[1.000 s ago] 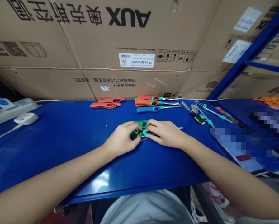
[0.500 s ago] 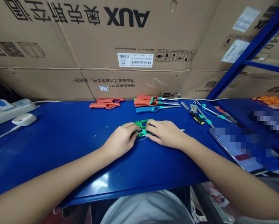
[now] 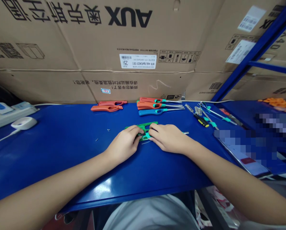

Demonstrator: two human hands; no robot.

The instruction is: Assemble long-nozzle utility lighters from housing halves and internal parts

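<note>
A green lighter casing [image 3: 145, 127] with a teal trigger lies on the blue table [image 3: 61, 143] in front of me. My left hand [image 3: 124, 143] presses on its left end with curled fingers. My right hand [image 3: 167, 137] covers its right part, fingers pinched on the teal piece. A thin metal tube [image 3: 185, 133] sticks out to the right from under my right hand.
Two orange casing halves [image 3: 108, 106] lie at the back. Beside them are orange and blue long lighters [image 3: 157, 107]. Screwdrivers and parts [image 3: 205, 118] lie at the right. A white mouse-like device [image 3: 24, 122] and power strip [image 3: 9, 111] sit at the left. Cardboard boxes [image 3: 124, 48] wall the back.
Both hands stay on the green casing with only small finger shifts; the view has moved slightly.
</note>
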